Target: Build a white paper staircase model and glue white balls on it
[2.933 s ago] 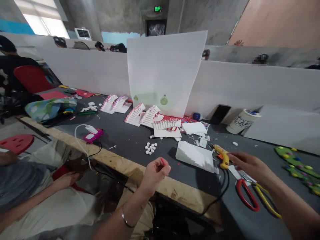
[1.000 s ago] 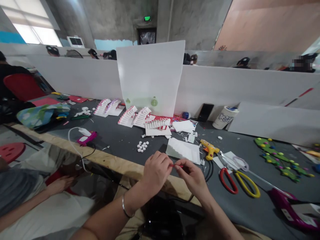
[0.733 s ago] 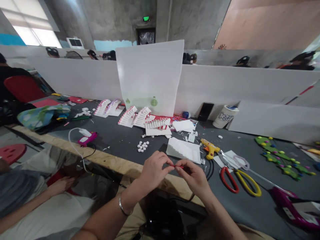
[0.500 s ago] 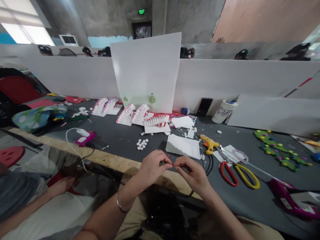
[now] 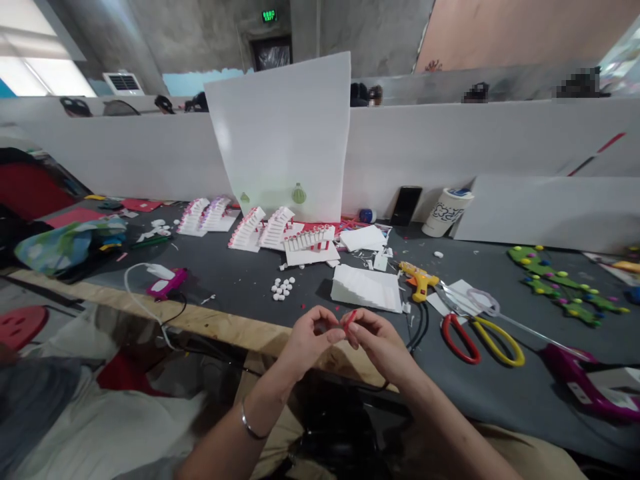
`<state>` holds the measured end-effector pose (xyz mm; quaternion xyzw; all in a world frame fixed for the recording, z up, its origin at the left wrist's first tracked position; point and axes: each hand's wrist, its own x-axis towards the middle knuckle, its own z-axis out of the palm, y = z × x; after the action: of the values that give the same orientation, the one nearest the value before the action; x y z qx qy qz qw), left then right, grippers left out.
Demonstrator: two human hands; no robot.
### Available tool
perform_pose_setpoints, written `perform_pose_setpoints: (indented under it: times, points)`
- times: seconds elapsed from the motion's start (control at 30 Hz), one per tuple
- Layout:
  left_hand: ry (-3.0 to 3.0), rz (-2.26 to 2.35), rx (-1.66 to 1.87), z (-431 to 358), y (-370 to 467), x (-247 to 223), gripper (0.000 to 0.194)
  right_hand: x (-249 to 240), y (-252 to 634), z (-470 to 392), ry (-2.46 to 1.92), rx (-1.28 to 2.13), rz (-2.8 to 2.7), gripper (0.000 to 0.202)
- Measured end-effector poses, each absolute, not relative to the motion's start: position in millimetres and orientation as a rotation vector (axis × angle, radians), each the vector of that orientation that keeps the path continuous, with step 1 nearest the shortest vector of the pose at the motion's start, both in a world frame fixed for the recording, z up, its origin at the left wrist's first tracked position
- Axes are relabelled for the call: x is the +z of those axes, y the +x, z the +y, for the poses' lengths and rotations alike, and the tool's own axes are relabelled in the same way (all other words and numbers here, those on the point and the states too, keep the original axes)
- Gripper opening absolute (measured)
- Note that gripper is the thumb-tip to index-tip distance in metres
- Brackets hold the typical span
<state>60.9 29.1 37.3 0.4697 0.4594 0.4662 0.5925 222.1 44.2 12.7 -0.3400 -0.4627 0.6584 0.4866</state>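
A small red strip (image 5: 351,319) slants upward between my two hands, over the front edge of the table. My right hand (image 5: 376,341) pinches it between thumb and fingers. Thumb and index finger of my left hand (image 5: 313,339) close at its lower end, the fingertips of both hands meeting there. Part of the strip is hidden by the fingers. Just beyond my hands lies a stack of white cut card pieces (image 5: 366,288). Left of that stack is a cluster of small white round pieces (image 5: 283,289).
Right of my hands lie a yellow glue gun (image 5: 419,281) and scissors (image 5: 483,340) with red and yellow handles. Several white card models (image 5: 274,227) stand before an upright white board (image 5: 285,133). A phone (image 5: 406,205) and paper cup (image 5: 445,213) stand behind. Someone sits at left.
More of the red strip now shows, upright between my fingers. My hands have shifted slightly and turned at the fingertips. The view has moved a little.
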Motion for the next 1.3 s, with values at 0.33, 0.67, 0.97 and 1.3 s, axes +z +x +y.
perform_pose_setpoints:
  times: [0.33, 0.67, 0.97, 1.3]
  points:
    - [1.261, 1.231, 1.149, 29, 53, 34, 0.033, 12, 219, 44, -0.875, 1.75, -1.015, 0.031]
    - [1.372, 1.201, 1.046, 16, 54, 25, 0.019, 0, 212, 40, -0.931, 1.605, -1.204, 0.028]
    - [1.153, 1.03, 0.967, 23, 54, 26, 0.034, 8, 215, 40, -0.975, 1.188, -1.55, 0.021]
    - [0.826, 0.911, 0.922, 35, 59, 13, 0.042, -10, 375, 35, -1.729, 0.063, -1.763, 0.033]
